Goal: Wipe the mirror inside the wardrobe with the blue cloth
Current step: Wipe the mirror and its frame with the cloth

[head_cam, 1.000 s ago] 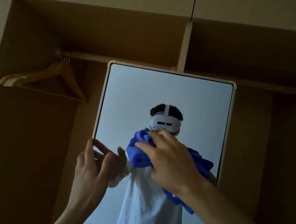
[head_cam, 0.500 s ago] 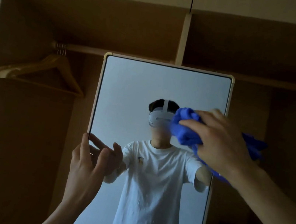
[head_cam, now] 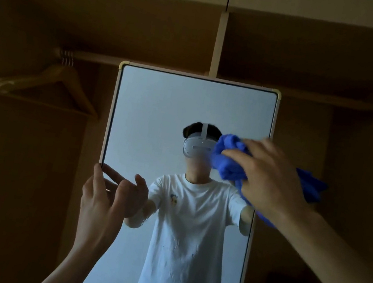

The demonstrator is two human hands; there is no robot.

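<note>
I have the mirror [head_cam: 160, 117] straight ahead of me, standing upright inside the wardrobe [head_cam: 327, 65] with its long axis vertical; it runs from just under the hanging rail [head_cam: 143, 65] down past the bottom of my view, so most of its glass lies below and to the left of where I am working. My right hand [head_cam: 270, 176] is closed around the bunched blue cloth [head_cam: 229, 158]; the wad sits at the mirror's right side, about a third of the way down, pressed at or very near the glass beside the right frame edge, with a loose tail of cloth trailing off past the frame to the right. My left hand [head_cam: 103, 199] is low on the left, fingers loosely curled and holding nothing; one fingertip looks to rest on the left frame, as if steadying the panel, though I cannot be sure it touches. The right hand is the one that matters, and it is hard against the right border; I judge the sensible stroke from here runs leftward across the short axis, then steps down the long one in bands; the upper strip above the cloth also looks untouched by it at present. The wooden hangers [head_cam: 38, 86] on the left are well apart from either hand.
</note>
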